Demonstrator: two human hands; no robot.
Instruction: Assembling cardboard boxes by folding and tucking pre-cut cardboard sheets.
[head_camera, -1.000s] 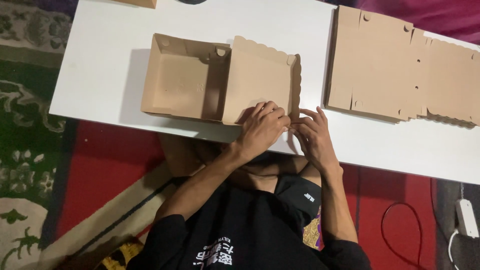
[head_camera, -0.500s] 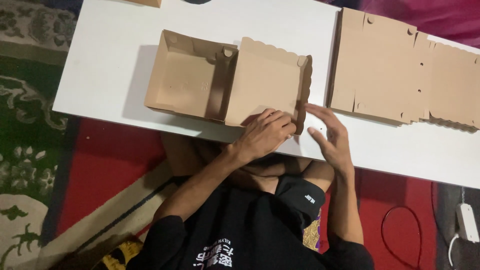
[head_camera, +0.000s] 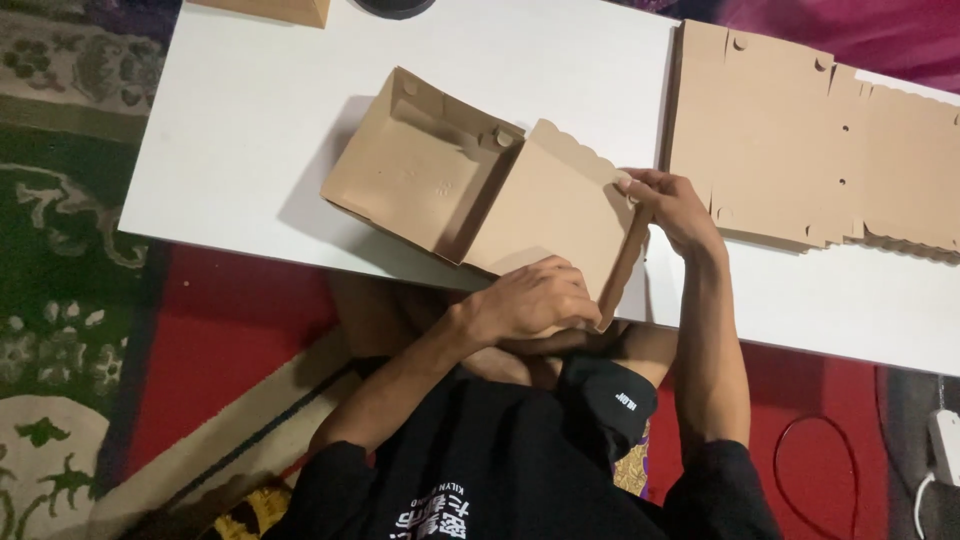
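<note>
A half-folded brown cardboard box (head_camera: 470, 180) lies open on the white table (head_camera: 250, 130), its tray part to the left and its scalloped lid panel to the right. My left hand (head_camera: 535, 300) grips the near edge of the lid panel at the table's front edge. My right hand (head_camera: 672, 208) pinches the lid's far right corner, where a side flap folds down. The box is turned slightly, with its left end pointing away from me.
A stack of flat unfolded cardboard blanks (head_camera: 810, 150) lies on the table's right side. Another cardboard piece (head_camera: 270, 10) and a dark round object (head_camera: 392, 8) sit at the far edge. Patterned rug (head_camera: 50, 250) on the left, cable and adapter (head_camera: 940, 445) at lower right.
My right hand has moved from the lid's near corner up to its far right corner. The box has rotated a little, and my left hand has stayed on the near edge.
</note>
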